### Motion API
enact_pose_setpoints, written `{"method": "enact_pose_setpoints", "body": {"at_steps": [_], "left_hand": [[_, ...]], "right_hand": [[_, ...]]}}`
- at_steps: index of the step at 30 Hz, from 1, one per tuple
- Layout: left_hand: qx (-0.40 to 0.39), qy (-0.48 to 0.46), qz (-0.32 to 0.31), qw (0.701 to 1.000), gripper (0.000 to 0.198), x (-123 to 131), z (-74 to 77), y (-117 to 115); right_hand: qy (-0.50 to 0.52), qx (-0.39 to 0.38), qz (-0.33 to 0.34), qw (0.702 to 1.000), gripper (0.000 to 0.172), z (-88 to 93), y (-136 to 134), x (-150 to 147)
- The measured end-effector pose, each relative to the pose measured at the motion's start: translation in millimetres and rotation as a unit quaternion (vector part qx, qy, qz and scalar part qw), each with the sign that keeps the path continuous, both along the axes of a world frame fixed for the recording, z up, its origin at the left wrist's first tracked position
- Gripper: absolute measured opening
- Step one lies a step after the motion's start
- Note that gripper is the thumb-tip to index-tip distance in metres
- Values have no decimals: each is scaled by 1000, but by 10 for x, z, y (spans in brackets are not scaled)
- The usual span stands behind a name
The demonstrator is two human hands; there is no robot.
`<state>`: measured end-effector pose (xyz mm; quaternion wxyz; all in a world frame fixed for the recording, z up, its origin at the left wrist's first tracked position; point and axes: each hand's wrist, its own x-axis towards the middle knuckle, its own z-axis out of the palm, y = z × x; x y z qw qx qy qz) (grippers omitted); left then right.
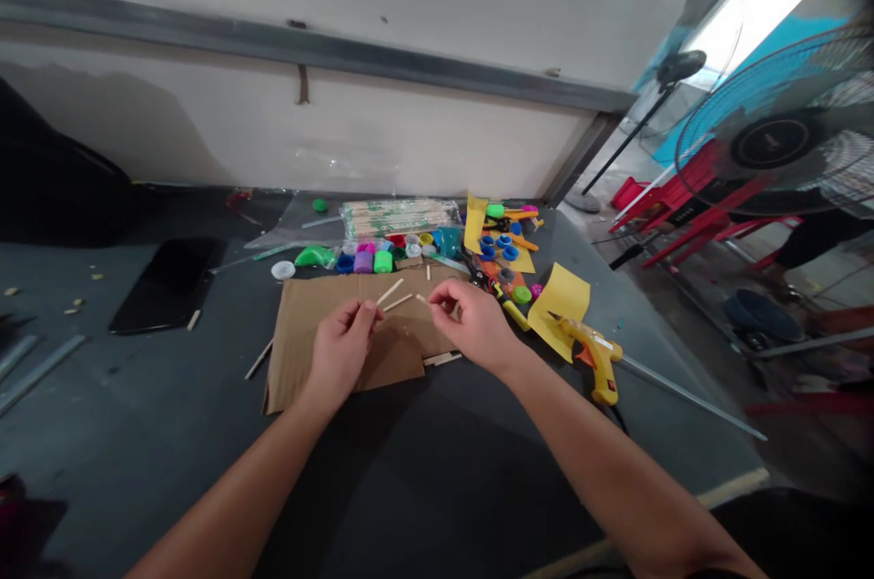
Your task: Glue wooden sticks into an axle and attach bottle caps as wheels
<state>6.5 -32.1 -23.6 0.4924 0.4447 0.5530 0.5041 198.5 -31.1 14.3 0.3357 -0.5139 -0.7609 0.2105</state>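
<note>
My left hand (346,340) is closed above the cardboard sheet (300,315), thumb against fingers, pinching a pale wooden stick (391,290) that points up and right. A second thin wooden stick (398,302) shows just beyond those fingertips; whether it is held too or lies on the cardboard, I cannot tell. To the right, my right hand (471,319) pinches a short piece of wooden stick (421,298) between thumb and forefinger. The two hands are a little apart. Beneath the right hand, cut stick pieces (442,360) lie at the cardboard's lower edge.
Behind the cardboard lie a bag of wooden sticks (402,218) and several coloured bottle caps (364,262). A yellow glue gun (601,360) rests at right beside yellow paper (561,306). Pliers (482,274) lie nearby. A black phone (164,286) is at left. A fan (778,142) stands beyond the table.
</note>
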Motion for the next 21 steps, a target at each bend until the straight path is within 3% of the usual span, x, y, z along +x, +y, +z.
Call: {"method": "enact_pose_setpoints", "body": {"at_steps": [3, 8, 11, 17, 21], "left_hand": [[1, 12, -24, 1000, 30, 55, 4, -55], [-33, -40, -40, 998, 32, 151, 25, -153], [-48, -62, -35, 996, 32, 208, 40, -202], [-64, -57, -33, 996, 31, 266, 17, -233], [-64, -55, -42, 996, 32, 283, -6, -239]], "right_hand": [[178, -99, -30, 978, 9, -40, -75, 12], [413, -249, -63, 874, 30, -148, -132, -50], [454, -266, -61, 848, 42, -165, -142, -84], [486, -247, -98, 832, 25, -179, -135, -129], [507, -243, -124, 817, 23, -200, -118, -141]]}}
